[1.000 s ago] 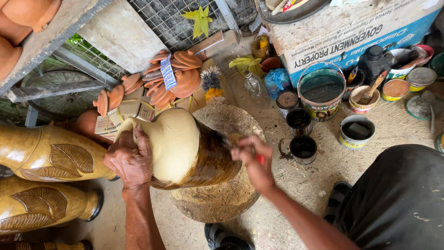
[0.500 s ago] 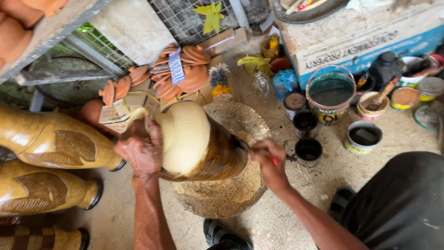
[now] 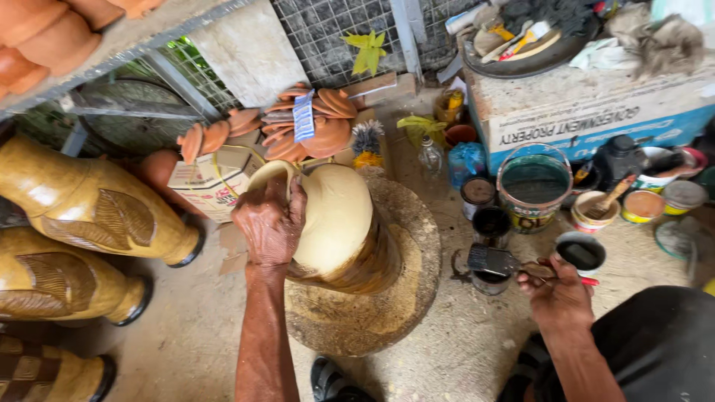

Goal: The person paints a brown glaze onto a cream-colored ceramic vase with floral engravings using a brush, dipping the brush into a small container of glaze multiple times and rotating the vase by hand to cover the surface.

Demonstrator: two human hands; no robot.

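A cream and brown clay vase [image 3: 339,227] lies tilted on a round stone turntable [image 3: 406,298]. My left hand [image 3: 269,223] grips the vase near its neck and rim. My right hand [image 3: 557,292] holds a flat paintbrush [image 3: 495,261] with its dark bristles over a small dark paint can [image 3: 491,223], away from the vase.
Golden painted vases [image 3: 89,201] lie at the left. Several open paint tins, among them a large bucket [image 3: 535,186], stand at the right beside a blue and white box [image 3: 588,119]. Terracotta lids [image 3: 320,123] are piled against a wire mesh. My shoe [image 3: 328,376] is below.
My right hand has left the vase's side and moved right with the brush to the paint cans. My left hand stays on the vase's neck.
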